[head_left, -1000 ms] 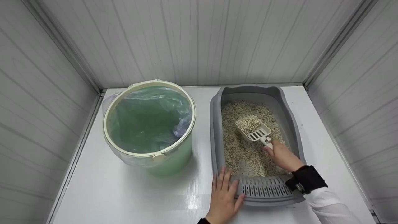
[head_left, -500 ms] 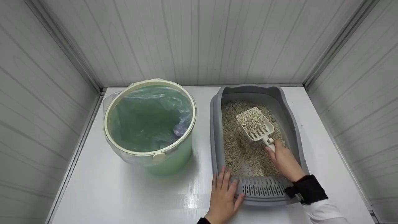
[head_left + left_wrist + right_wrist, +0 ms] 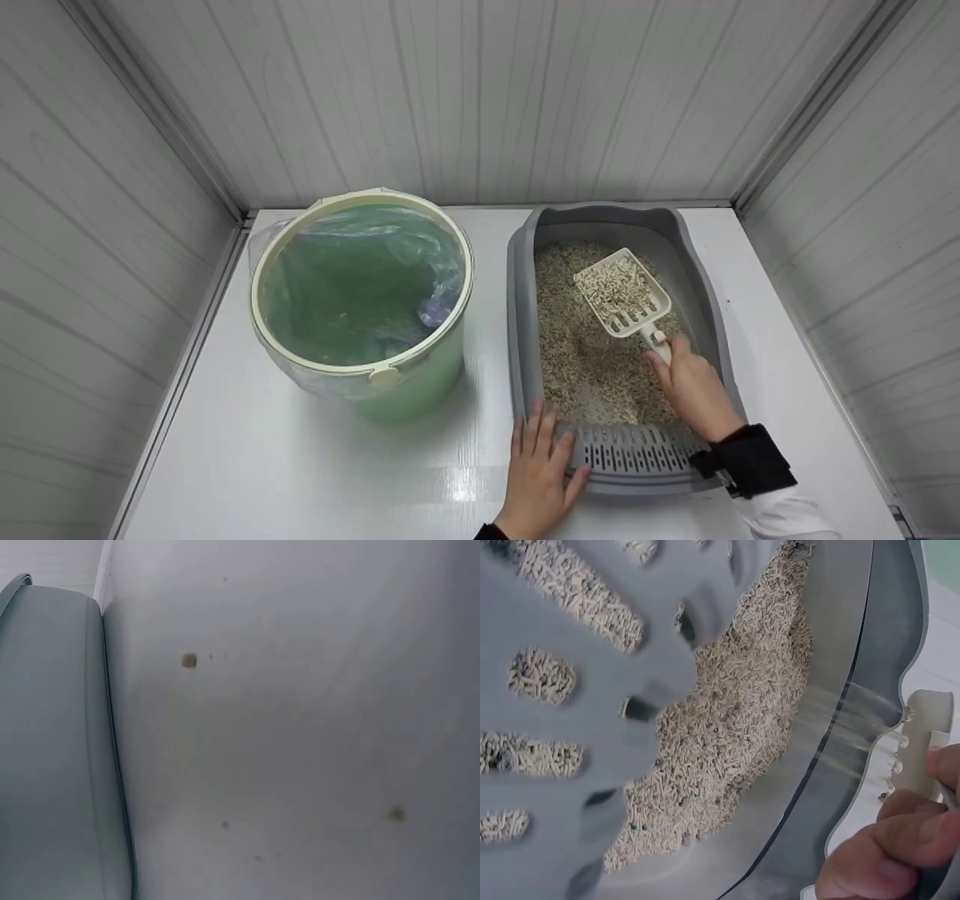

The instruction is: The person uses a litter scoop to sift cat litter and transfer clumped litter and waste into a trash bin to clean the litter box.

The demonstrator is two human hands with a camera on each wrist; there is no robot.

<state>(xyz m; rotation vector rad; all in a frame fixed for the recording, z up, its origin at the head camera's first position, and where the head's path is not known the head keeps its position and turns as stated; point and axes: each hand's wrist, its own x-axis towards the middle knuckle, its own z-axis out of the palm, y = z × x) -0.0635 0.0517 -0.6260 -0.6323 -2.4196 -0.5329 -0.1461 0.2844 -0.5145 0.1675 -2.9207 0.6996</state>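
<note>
A white slotted litter scoop (image 3: 622, 294) carries a load of pale pellet litter over the grey litter box (image 3: 712, 330) in the head view. My right hand (image 3: 697, 390) grips its handle, fingers wrapped around it. In the right wrist view the fingers of that right hand (image 3: 900, 847) show at the right edge, with litter (image 3: 727, 705) lying in the box. My left hand (image 3: 536, 480) rests on the box's front left corner, fingers extended over the slotted rim. The left wrist view shows the box's outer wall (image 3: 52, 742) but not the left hand.
Left of the box stands a green bucket (image 3: 420, 394) with a cream rim, lined with a clear bag. Both stand on a white tabletop (image 3: 247, 450) enclosed by panelled walls (image 3: 480, 105). A few small specks (image 3: 189, 660) lie on the surface beside the box.
My right hand has raised the loaded scoop out of the litter and tilted it level, shifting it slightly right and away. The left hand has stayed in place.
</note>
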